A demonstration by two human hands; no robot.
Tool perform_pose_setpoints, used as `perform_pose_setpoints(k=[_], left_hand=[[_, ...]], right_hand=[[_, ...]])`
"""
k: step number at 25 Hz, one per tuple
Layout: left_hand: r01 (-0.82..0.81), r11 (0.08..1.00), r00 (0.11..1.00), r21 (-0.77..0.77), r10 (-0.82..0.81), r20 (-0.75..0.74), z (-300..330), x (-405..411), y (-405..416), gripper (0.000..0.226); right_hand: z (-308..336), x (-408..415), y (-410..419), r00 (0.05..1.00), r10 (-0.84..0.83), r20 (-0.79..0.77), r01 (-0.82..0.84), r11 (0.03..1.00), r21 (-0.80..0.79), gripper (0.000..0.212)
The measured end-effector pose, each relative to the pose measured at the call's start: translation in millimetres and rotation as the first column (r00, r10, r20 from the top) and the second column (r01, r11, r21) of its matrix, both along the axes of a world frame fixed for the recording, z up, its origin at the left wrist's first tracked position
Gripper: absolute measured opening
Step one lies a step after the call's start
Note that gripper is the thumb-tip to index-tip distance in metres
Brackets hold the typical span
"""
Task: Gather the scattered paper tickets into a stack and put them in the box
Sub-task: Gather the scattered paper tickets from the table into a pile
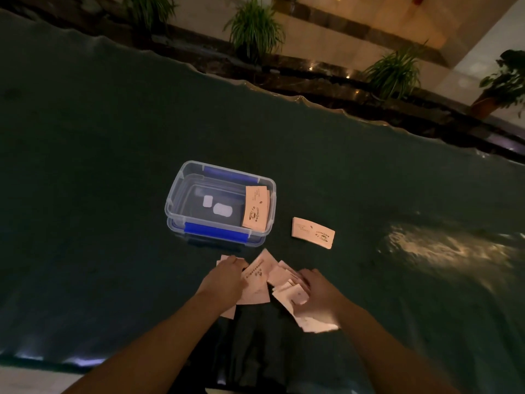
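A clear plastic box (176,191) with blue clips stands open on the dark cloth, with a stack of pink tickets (255,207) leaning inside its right end. A second small ticket stack (312,232) lies on the cloth to the right of the box. Nearer me, several loose pink tickets (257,280) lie scattered and overlapping. My left hand (225,280) rests palm down on the left side of that pile. My right hand (318,292) covers the right side, its fingers curled over several tickets; whether it grips them I cannot tell.
The dark green cloth (99,166) covers a wide table, its far edge wavy. Potted plants (254,29) and a stone ledge stand beyond it. A bright light patch (443,245) lies on the cloth at right. The near table edge is by my arms.
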State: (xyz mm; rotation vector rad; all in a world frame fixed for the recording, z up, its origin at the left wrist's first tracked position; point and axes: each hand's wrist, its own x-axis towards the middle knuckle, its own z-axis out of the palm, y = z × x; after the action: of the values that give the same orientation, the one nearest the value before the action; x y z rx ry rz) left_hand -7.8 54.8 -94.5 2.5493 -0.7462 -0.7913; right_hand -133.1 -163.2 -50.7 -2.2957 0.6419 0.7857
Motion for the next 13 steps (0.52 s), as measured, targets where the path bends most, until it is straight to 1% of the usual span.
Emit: perform_pose_setpoints(k=[1,2,3,4,6,7,8,9,11,13], left_hand=[[-0.05,0.998,0.996,-0.023,0.048,-0.07,1.3,-2.3,-0.8,0.033],[-0.091,0.995,0.989,-0.037,0.086,-0.122,2.3,-6.3,-1.7,0.031],[-0.133,0.99,0.978,-0.055,0.122,-0.168,2.8,-11.6,-2.3,0.029],[-0.177,0.981,0.964,-0.079,0.156,-0.215,3.7,-17.2,-2.5,0.026],[-0.264,0.956,0.922,-0.125,0.212,-0.323,6.8,-28.4,-4.4,0.018],[-0.304,0.941,0.895,-0.148,0.229,-0.383,8.3,-33.8,-5.8,0.014],[-0.337,0.925,0.864,-0.173,0.231,-0.448,10.5,-38.9,-7.3,0.01],[-0.355,0.913,0.833,-0.199,0.213,-0.511,13.5,-43.3,-9.0,0.008],[-0.354,0.903,0.79,-0.244,0.149,-0.595,19.2,-50.4,-11.4,0.01],[-0.356,0.9,0.763,-0.252,0.124,-0.634,20.3,-52.8,-10.0,0.014]], right_hand=[[-0.5,-4.2,1.9,0.991,-0.129,-0.04,0.133,0.987,0.095,0.069],[-0.7,-8.1,4.5,0.965,-0.25,-0.078,0.26,0.946,0.192,0.062],[-1.4,-12.0,7.9,0.928,-0.357,-0.105,0.372,0.885,0.278,0.057],[-2.4,-15.8,12.1,0.881,-0.457,-0.124,0.469,0.807,0.358,0.054],[-3.1,-22.1,23.6,0.746,-0.642,-0.177,0.63,0.595,0.498,0.042],[-3.4,-23.8,30.1,0.682,-0.701,-0.21,0.674,0.49,0.553,0.036],[-3.9,-24.6,36.1,0.636,-0.736,-0.232,0.692,0.411,0.593,0.034],[-4.2,-24.0,41.7,0.608,-0.755,-0.245,0.697,0.361,0.62,0.034],[-3.1,-20.8,50.3,0.583,-0.772,-0.252,0.702,0.323,0.635,0.035],[-0.4,-17.8,54.4,0.578,-0.776,-0.253,0.712,0.327,0.622,0.037]])
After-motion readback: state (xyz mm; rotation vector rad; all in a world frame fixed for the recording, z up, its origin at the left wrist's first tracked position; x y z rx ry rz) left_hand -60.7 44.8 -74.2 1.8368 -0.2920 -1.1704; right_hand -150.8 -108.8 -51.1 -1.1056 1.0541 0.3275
